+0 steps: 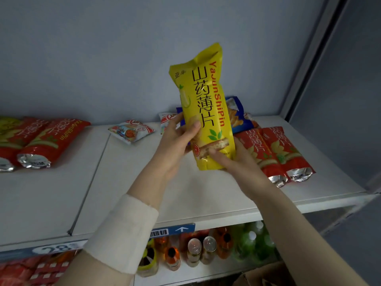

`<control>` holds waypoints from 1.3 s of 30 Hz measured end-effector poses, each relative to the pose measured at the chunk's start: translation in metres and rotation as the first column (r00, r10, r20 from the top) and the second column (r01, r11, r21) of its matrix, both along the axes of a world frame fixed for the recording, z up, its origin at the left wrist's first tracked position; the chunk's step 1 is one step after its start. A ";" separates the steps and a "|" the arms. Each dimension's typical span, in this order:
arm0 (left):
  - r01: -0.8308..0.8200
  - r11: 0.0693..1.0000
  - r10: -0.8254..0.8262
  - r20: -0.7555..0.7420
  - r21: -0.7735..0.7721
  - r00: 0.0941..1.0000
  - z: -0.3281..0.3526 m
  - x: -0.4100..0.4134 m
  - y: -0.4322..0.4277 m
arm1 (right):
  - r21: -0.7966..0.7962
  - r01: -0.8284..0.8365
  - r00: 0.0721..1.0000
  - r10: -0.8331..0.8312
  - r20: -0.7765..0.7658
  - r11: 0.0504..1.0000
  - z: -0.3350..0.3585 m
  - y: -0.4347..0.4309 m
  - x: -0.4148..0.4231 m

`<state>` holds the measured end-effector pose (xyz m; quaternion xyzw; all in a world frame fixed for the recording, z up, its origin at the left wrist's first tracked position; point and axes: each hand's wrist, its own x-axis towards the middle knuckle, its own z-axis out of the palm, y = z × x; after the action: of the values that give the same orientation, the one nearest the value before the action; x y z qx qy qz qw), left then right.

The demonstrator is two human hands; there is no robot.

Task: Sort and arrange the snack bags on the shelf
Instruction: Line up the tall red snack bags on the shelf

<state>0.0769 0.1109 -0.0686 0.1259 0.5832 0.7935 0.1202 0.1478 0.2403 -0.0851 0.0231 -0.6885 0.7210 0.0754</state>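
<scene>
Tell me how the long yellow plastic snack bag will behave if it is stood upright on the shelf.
The long yellow plastic snack bag looks puffed, so it is probably light and fairly stiff. Tall and narrow, it would likely tip if stood; the red foil snack bags lie flat. Its glossy film may slip.

We record that the yellow bag (206,108) covers most of the blue bag (237,116) behind it, so the blue bag's print cannot be read. The left hand (177,145) hides part of a white-and-red pack (167,118). The fingertips of the left hand and of the right hand (233,159) pass behind the yellow bag, largely out of sight. The red bags (8,141) at far left are cut off by the frame edge. The bottles (193,252) beneath the shelf (123,193) are blurred and their labels are illegible. The sleeve (121,232) covers part of the price tag (59,247).
</scene>
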 end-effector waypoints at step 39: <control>0.082 0.950 -0.099 0.040 0.300 0.994 0.010 -0.025 -0.039 | -0.109 -0.094 0.995 0.096 0.017 0.990 0.002 -0.035 -0.001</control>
<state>0.0523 0.0715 -0.0585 0.1475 0.4469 0.8692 0.1520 0.1472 0.2048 -0.0834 0.0436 -0.6475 0.7600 0.0342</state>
